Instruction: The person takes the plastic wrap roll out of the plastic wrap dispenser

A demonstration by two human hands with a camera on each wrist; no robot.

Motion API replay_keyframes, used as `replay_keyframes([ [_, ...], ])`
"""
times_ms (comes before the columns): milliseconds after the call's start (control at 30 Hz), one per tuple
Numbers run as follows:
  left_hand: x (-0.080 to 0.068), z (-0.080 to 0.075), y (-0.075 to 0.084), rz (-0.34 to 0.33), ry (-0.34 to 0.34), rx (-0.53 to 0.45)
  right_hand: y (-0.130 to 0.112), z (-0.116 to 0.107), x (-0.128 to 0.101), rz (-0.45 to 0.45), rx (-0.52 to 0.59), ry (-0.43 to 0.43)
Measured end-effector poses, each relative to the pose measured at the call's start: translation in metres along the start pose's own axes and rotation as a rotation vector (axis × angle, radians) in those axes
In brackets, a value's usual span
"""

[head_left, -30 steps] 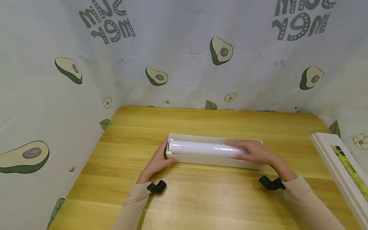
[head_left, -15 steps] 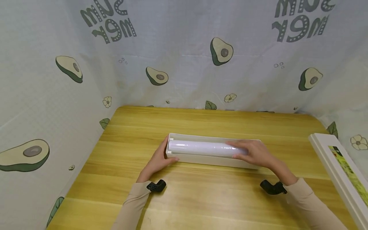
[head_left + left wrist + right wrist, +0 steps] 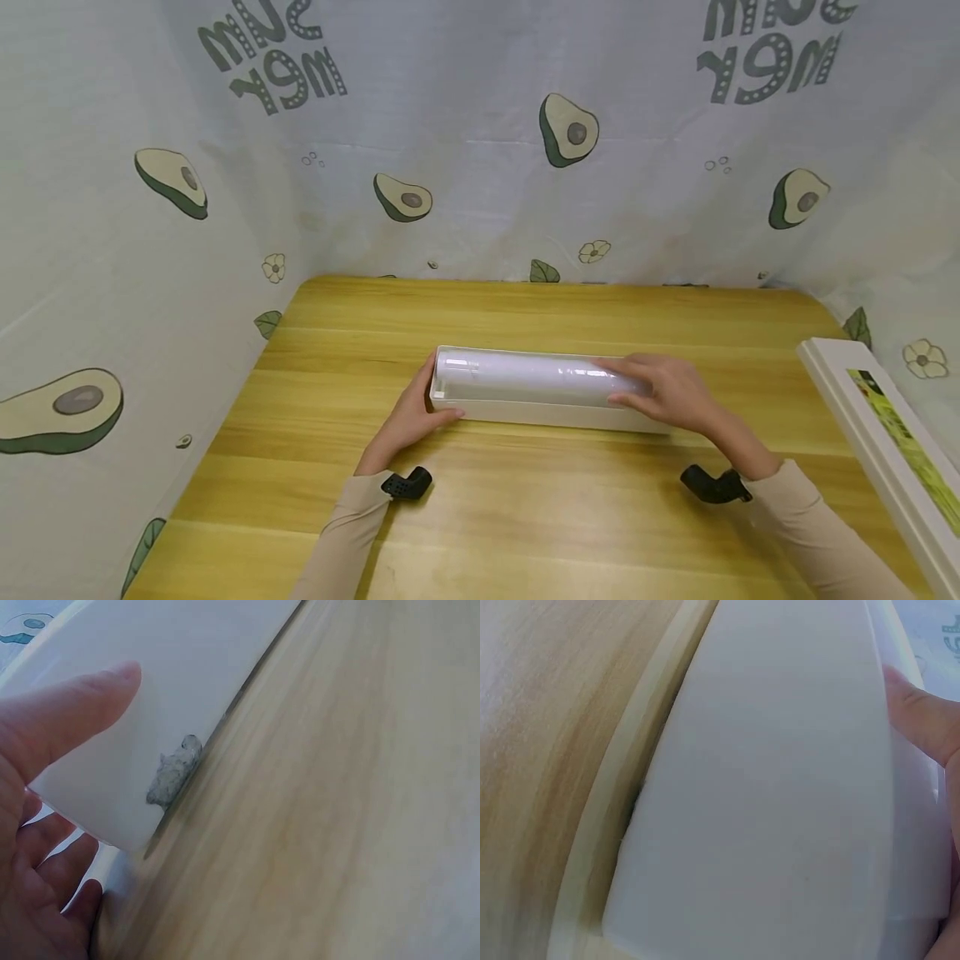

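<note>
A long white box (image 3: 555,414) lies crosswise on the wooden table, its top uncovered. In it is a shiny roll of clear plastic film (image 3: 517,372), close to the far wall. My left hand (image 3: 405,419) grips the box's left end, its thumb (image 3: 90,701) on the near wall and the other fingers round the end. Near the right end, my right hand (image 3: 671,393) holds the roll between thumb and fingers; the roll's right end is hidden under it. The right wrist view shows the box's plain near wall with the thumb (image 3: 922,720) above its rim.
A long white lid (image 3: 877,433) with a green and yellow label lies at the table's right edge. A whitish curtain (image 3: 480,225) printed with avocados hangs behind and at the sides. A rough grey patch (image 3: 174,774) marks the box's lower edge.
The roll has shifted up and toward the far wall of the box in my right hand, covering the far white notch at the left end. My left hand keeps its grip.
</note>
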State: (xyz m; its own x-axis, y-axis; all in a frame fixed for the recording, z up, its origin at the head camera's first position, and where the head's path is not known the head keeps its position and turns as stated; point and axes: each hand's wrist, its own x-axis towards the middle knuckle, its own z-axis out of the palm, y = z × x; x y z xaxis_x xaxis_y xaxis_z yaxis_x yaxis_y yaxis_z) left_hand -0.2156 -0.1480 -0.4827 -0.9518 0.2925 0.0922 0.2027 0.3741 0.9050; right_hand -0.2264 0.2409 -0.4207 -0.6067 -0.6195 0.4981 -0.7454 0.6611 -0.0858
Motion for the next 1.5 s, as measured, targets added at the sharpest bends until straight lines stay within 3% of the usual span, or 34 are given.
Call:
replay_keyframes([
  [733, -0.004, 0.001, 0.002, -0.008, 0.008, -0.004, -0.002, -0.017, -0.006, 0.013, -0.071, 0.055],
  [1167, -0.002, 0.003, 0.003, -0.007, 0.009, 0.022, -0.002, -0.032, -0.02, 0.096, -0.105, 0.044],
  [1233, -0.002, 0.003, 0.007, -0.022, 0.008, 0.024, -0.001, -0.035, -0.022, 0.1, -0.112, 0.052],
  [1433, -0.012, -0.004, 0.042, -0.048, -0.022, 0.043, 0.001, -0.043, -0.025, 0.095, -0.133, 0.08],
  [1500, -0.014, -0.005, 0.047, -0.048, -0.026, 0.046, 0.001, -0.044, -0.026, 0.099, -0.139, 0.083],
])
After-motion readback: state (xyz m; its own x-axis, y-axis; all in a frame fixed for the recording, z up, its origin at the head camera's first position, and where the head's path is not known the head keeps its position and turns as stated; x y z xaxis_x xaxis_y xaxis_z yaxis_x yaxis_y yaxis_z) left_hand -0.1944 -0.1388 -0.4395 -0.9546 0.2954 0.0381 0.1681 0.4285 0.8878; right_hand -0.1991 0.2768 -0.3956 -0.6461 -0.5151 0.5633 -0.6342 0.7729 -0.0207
